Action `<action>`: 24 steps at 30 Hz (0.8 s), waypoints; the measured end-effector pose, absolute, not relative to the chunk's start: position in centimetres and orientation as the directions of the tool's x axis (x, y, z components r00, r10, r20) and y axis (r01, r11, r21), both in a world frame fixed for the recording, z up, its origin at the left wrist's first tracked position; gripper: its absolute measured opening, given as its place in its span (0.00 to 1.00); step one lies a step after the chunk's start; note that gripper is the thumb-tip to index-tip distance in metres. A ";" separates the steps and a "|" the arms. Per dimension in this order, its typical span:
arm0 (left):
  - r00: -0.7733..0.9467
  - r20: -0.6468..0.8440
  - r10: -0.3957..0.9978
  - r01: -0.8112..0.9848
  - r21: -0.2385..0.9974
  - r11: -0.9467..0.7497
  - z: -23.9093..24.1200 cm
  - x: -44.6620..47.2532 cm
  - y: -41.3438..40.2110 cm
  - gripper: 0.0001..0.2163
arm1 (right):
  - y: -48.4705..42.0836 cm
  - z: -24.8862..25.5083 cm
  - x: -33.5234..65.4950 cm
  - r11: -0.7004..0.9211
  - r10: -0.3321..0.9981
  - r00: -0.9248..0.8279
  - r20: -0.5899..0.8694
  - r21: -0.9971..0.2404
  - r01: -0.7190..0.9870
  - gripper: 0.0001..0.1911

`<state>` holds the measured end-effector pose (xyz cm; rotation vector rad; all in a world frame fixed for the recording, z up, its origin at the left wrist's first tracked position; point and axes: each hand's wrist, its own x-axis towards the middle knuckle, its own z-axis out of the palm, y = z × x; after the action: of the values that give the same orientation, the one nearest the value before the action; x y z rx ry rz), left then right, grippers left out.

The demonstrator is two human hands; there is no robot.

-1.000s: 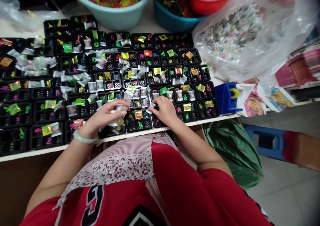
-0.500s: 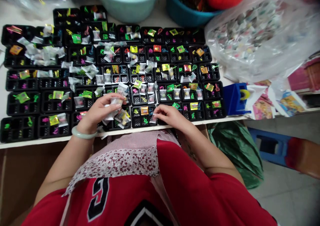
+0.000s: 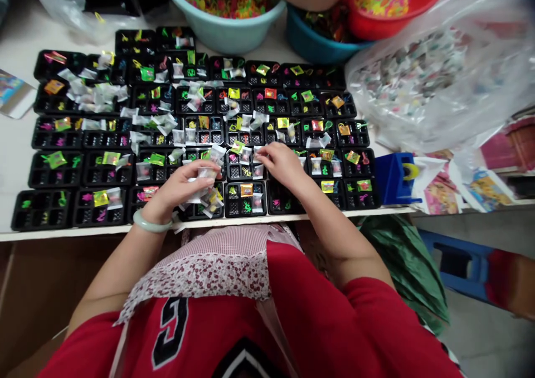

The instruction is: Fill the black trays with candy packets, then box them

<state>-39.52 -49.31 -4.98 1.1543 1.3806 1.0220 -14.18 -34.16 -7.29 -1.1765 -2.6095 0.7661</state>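
My left hand [image 3: 184, 187] is closed around several white-wrapped candies [image 3: 208, 173], above the front trays left of centre. My right hand [image 3: 284, 165] pinches the edge of a clear-and-white wrapped candy [image 3: 258, 154] at the right side of a black compartment tray [image 3: 239, 171] in the second row from the front. Another wrapped candy [image 3: 258, 171], a green sachet and small plastic toys lie in that tray. The front tray [image 3: 234, 206] below it holds an orange sachet [image 3: 246, 189], green toys and a wrapped candy [image 3: 256, 202]. My right forearm partly hides neighbouring trays.
Rows of similar black trays cover the table; a heap of wrapped candies [image 3: 96, 96] lies on those at left. Behind stand a pale blue basin [image 3: 225, 29] and a red basin [image 3: 390, 24]. At right are a plastic bag of candies [image 3: 418, 77] and a blue tape dispenser [image 3: 393, 180].
My right hand has moved away from me, from the front tray to the one behind it. A wrapped candy now lies in the front tray. My left hand still holds candies; the view has shifted slightly.
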 end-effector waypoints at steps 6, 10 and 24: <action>-0.038 -0.159 0.987 0.165 0.973 0.163 -4.7 -39.7 -49.5 0.17 | -33.3 -9.3 -17.8 0.673 0.699 -0.715 0.009 -0.344 0.655 0.17; -0.046 -0.142 0.989 0.185 0.972 0.148 -5.0 -40.1 -49.6 0.18 | -33.8 -9.4 -17.9 0.659 0.697 -0.717 -0.010 -0.386 0.646 0.16; 0.022 -0.159 0.987 0.189 0.970 0.152 -5.9 -40.2 -48.2 0.20 | -36.2 -7.6 -19.3 0.600 0.604 -0.787 -0.130 -0.576 0.555 0.16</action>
<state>-40.19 -48.17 -5.89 1.2427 1.3872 0.9705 -19.26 -36.20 -7.61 -0.9940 -2.7392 0.9446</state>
